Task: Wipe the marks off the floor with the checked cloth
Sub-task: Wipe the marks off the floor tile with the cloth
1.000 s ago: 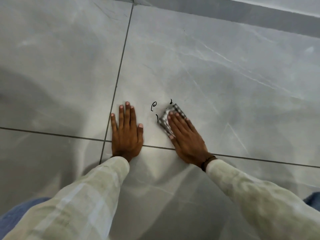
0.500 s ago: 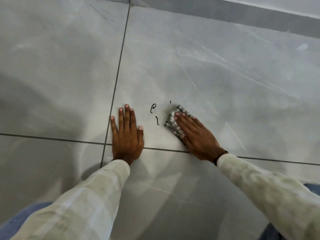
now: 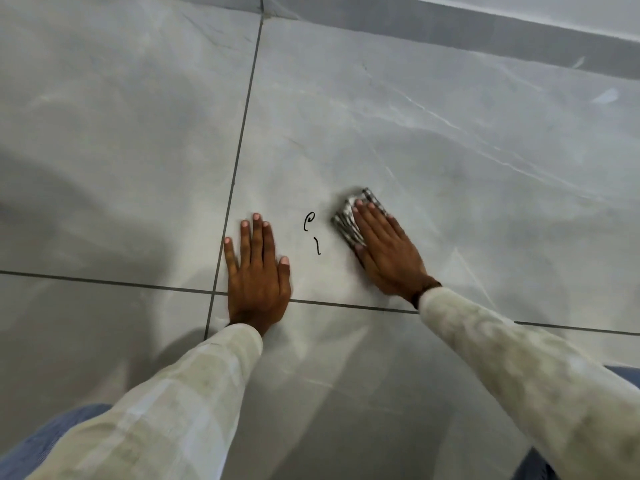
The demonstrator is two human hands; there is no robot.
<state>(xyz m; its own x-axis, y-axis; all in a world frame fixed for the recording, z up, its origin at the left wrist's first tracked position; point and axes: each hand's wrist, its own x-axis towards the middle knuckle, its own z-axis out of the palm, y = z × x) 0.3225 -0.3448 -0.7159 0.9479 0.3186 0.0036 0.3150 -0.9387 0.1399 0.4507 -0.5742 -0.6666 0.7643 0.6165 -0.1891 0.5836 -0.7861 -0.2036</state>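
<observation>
Two black pen marks show on the grey floor tile: a looped mark and a short stroke just below it. My right hand lies flat on a folded black-and-white checked cloth, pressing it to the tile just right of the marks. The cloth's far corner and left edge stick out past my fingers. My left hand rests palm down on the floor left of the marks, fingers spread, holding nothing.
Large glossy grey marbled floor tiles with dark grout lines run around my hands. A darker grey skirting edges the wall at the top. My knees in blue jeans show at the bottom corners.
My right hand has slid the cloth to the right and slightly away from me. The small mark near the cloth's top corner no longer shows. My left hand has stayed put.
</observation>
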